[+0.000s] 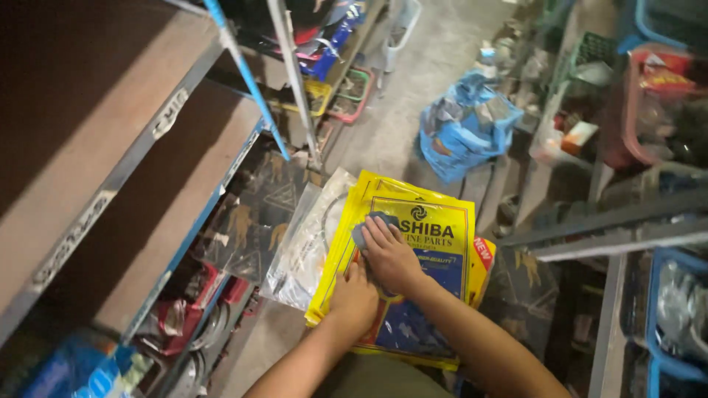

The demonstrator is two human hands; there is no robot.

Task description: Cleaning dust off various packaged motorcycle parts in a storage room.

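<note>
A stack of flat yellow and blue plastic packets (435, 221) rests in front of me, with clear plastic packets (306, 247) fanned out under its left side. My right hand (389, 254) presses a small blue-grey cloth (366, 227) onto the top packet's face. My left hand (352, 301) grips the stack's lower left edge, thumb on top. Both forearms reach in from the bottom of the view.
Metal shelving (118, 177) with wooden boards stands at left, its lower levels holding packets and red items. A blue plastic bag (464, 125) lies on the concrete floor ahead. Crates and baskets (641, 103) crowd the right side, with a metal rack (619, 228).
</note>
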